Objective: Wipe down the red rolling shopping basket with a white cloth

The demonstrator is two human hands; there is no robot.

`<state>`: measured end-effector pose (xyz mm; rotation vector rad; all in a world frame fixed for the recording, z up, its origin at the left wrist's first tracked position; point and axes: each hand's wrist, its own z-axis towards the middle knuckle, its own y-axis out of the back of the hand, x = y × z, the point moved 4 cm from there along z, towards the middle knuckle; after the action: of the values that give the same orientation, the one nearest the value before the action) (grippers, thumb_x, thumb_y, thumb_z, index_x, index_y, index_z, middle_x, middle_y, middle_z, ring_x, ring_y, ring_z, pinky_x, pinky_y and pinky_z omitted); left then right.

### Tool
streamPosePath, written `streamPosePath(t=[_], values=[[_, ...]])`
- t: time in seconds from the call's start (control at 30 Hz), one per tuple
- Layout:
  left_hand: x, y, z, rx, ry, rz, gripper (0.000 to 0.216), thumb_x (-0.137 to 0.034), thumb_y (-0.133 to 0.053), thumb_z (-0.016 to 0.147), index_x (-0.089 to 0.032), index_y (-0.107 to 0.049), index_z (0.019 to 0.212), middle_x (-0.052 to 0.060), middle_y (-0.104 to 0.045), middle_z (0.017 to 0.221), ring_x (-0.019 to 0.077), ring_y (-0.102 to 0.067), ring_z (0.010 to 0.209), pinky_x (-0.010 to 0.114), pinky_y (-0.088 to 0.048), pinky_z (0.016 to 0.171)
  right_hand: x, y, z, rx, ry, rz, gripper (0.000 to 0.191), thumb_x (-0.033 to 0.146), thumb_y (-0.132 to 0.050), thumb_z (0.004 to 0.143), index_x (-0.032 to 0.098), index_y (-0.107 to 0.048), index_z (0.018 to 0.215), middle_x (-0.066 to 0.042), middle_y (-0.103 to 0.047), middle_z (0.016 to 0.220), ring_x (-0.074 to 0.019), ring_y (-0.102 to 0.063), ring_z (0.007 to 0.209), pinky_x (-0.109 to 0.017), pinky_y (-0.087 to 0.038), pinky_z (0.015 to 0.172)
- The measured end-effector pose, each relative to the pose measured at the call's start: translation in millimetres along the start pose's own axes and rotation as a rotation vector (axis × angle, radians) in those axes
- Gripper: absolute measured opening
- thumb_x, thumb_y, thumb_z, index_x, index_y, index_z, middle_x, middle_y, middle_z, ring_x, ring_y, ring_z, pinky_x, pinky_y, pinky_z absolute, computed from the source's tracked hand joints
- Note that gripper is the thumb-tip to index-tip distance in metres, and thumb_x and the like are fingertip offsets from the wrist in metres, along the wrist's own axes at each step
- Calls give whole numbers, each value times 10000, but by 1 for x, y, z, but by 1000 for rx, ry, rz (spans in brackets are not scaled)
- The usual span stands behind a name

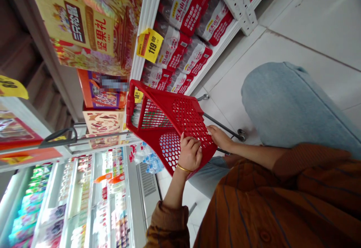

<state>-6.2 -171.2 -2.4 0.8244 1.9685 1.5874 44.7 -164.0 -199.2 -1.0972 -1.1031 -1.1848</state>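
A red plastic shopping basket [169, 116] with perforated walls is tilted in front of the shelves, and both my hands are on it. My left hand [190, 154], wearing a gold bracelet, has its fingers curled against the basket's perforated wall. My right hand [221, 137] grips the basket's edge next to a grey metal handle rod [222, 127]. Both arms wear orange-brown striped sleeves. The inside of the basket is mostly hidden from me.
Shelves hold shrink-wrapped packs of bottled water [180, 48] with a yellow 119.00 price tag [149, 44], and gift boxes [84, 26]. A glass-fronted chiller [84, 199] with drinks stands beside them. My knee in light jeans [282, 101] is over the white tiled floor [318, 26].
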Motion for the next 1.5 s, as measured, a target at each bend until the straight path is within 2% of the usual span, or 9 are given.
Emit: streamPosePath(t=[0.17, 0.27, 0.37, 0.53, 0.73, 0.97, 1.1, 1.33, 1.5], values=[[5, 9, 1, 39, -85, -27, 236, -261, -461, 886, -194, -602, 1063, 61, -669, 1013, 222, -541, 1051, 550, -295, 1100, 35, 10, 12, -52, 114, -11, 609, -5, -367, 767, 165, -431, 1348, -114, -481, 1343, -207, -464, 1243, -414, -378, 1086], [22, 16, 5, -42, -68, 27, 280, -253, -432, 904, -172, -558, 1141, 99, -632, 1122, 239, -495, 1165, 539, -295, 1102, 63, 16, 17, -102, 233, 50, 607, 35, -365, 816, 199, -365, 1401, -99, -436, 1390, -202, -416, 1294, -436, -355, 1113], [35, 14, 11, -94, -29, 55, 306, -256, -404, 919, -147, -507, 1185, 129, -587, 1177, 251, -454, 1219, 548, -277, 1108, 86, 15, 18, -90, 308, 101, 596, 65, -342, 865, 213, -297, 1440, -96, -398, 1430, -199, -363, 1342, -447, -336, 1130], [35, 3, 13, -204, 16, -24, 286, -272, -298, 957, -147, -470, 1148, 127, -564, 1117, 229, -471, 1178, 550, -283, 1100, 104, 9, 15, -24, 333, 142, 524, 127, -277, 942, 182, -241, 1462, -131, -377, 1451, -218, -331, 1366, -477, -332, 1127], [33, -1, 11, -238, 55, -46, 239, -290, -304, 953, -173, -461, 1090, 107, -555, 1067, 228, -478, 1166, 561, -277, 1097, 96, 5, 19, 71, 246, 173, 429, 283, -281, 996, 211, -330, 1417, -104, -473, 1392, -202, -430, 1305, -445, -378, 1098], [31, -1, 12, -183, 49, -44, 262, -241, -300, 937, -184, -495, 1104, 99, -576, 1092, 230, -477, 1174, 563, -244, 1115, 86, -1, 10, 73, 391, -15, 395, 198, -357, 974, 172, -410, 1364, -125, -408, 1447, -233, -262, 1404, -481, -293, 1146], [29, 0, 12, -147, 40, -56, 282, -202, -322, 910, -183, -534, 1095, 89, -602, 1099, 228, -483, 1150, 565, -224, 1124, 79, -1, 4, 63, 417, -96, 413, 171, -342, 972, 145, -379, 1383, -149, -389, 1455, -239, -236, 1412, -483, -310, 1138], [26, -1, 12, -66, 64, -30, 337, -160, -374, 829, -218, -607, 1065, 49, -661, 1055, 252, -478, 1137, 599, -189, 1126, 51, -6, -6, 25, 379, -81, 471, 118, -340, 962, 200, -316, 1426, -106, -351, 1488, -212, -239, 1413, -475, -335, 1123], [25, 1, 13, -59, 62, -42, 301, -139, -401, 784, -240, -652, 915, 26, -686, 913, 261, -489, 1107, 612, -163, 1130, 35, -11, -9, -3, 352, -94, 488, 116, -317, 964, 213, -285, 1441, -98, -353, 1486, -203, -229, 1415, -479, -346, 1113]])
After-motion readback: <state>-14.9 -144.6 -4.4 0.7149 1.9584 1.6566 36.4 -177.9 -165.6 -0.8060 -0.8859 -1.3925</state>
